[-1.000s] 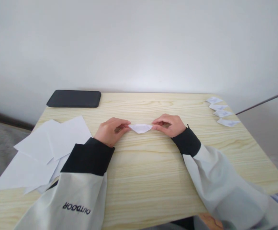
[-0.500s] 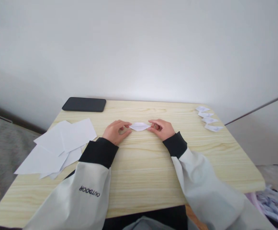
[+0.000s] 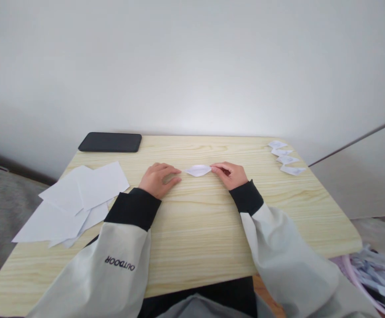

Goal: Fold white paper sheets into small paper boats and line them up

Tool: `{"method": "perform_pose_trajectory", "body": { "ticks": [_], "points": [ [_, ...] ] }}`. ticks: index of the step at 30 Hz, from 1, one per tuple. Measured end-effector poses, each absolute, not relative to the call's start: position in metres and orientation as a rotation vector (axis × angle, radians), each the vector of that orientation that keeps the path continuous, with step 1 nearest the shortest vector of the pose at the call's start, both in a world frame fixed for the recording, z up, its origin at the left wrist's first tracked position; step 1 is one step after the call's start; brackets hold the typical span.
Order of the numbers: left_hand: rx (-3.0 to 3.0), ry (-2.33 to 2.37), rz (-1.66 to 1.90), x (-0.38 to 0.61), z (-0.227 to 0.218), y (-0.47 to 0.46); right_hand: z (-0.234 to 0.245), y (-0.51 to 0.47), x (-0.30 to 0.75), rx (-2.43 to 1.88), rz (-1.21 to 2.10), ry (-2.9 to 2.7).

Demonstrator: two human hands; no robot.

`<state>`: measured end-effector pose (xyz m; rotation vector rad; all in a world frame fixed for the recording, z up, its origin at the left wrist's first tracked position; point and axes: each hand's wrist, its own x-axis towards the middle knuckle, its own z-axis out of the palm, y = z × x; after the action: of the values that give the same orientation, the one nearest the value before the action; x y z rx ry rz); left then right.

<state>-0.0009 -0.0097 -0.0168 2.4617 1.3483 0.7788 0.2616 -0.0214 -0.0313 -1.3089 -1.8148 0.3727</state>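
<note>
A small white folded paper piece (image 3: 198,170), pointed at both ends, lies flat on the light wooden table (image 3: 195,229) between my hands. My right hand (image 3: 229,174) pinches its right tip between thumb and fingers. My left hand (image 3: 158,179) rests on the table just left of the paper. Its fingers are loosely curled and apart, and a small gap separates them from the paper's left tip. Both arms wear pale grey sleeves with black cuffs.
A loose pile of white paper sheets (image 3: 76,201) lies at the table's left edge. A black phone (image 3: 110,142) sits at the far left corner. Several small folded paper pieces (image 3: 285,157) line the far right edge. A bin of crumpled paper (image 3: 374,274) stands lower right.
My left hand has let go of the paper's left tip and drawn slightly back. My right hand keeps its pinch. The camera view has pulled back and shifted.
</note>
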Motion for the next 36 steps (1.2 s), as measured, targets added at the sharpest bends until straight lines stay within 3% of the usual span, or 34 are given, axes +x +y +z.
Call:
{"method": "perform_pose_trajectory", "body": {
  "ticks": [10,20,29,36],
  "points": [
    [2.699,1.393,0.336,0.013,-0.016,-0.016,-0.035,-0.073,0.388,-1.706,0.017,-1.614],
    [2.659,1.448,0.321,0.019,-0.014,-0.020,-0.047,-0.107,0.479,-1.970,-0.101,-1.237],
    [2.675,1.453,0.326,0.019,-0.014,-0.019,-0.051,-0.107,0.500,-2.001,-0.156,-1.160],
    [2.684,1.464,0.368,0.021,-0.017,-0.019,-0.040,-0.105,0.451,-1.896,-0.406,-1.474]
  ]
}}
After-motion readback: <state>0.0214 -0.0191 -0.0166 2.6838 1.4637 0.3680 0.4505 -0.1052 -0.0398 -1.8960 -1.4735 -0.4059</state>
